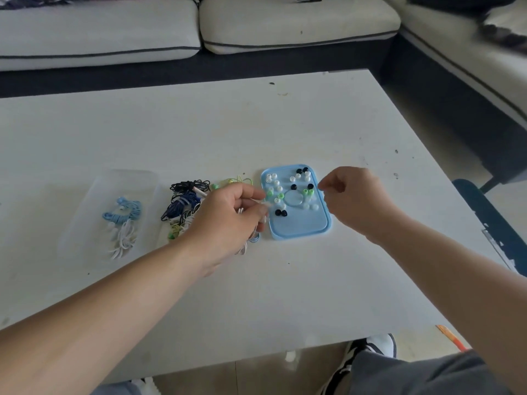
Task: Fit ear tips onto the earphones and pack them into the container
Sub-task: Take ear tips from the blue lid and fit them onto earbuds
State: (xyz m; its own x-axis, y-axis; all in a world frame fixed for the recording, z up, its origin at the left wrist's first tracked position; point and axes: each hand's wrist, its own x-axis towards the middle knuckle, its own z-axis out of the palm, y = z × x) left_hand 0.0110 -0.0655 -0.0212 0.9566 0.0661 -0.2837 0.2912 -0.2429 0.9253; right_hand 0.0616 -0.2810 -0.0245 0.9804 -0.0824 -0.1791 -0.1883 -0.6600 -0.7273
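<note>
A light blue tray point(299, 228) on the white table holds several loose white, black and green ear tips point(293, 187). My left hand point(231, 220) grips a white earphone by its cable point(242, 249), just left of the tray. My right hand point(353, 195) hovers over the tray's right edge with fingertips pinched together; whatever they pinch is too small to make out. A clear plastic container point(114, 215) at the left holds coiled blue and white earphones point(122, 220). A pile of black, navy and green earphones point(185, 203) lies between container and tray.
The white table point(228, 132) stretches far and near of the objects. Sofas point(199, 27) line the far side and the right. A dark chair edge point(484, 218) sits off the table's right side. My knees and shoes show below the near edge.
</note>
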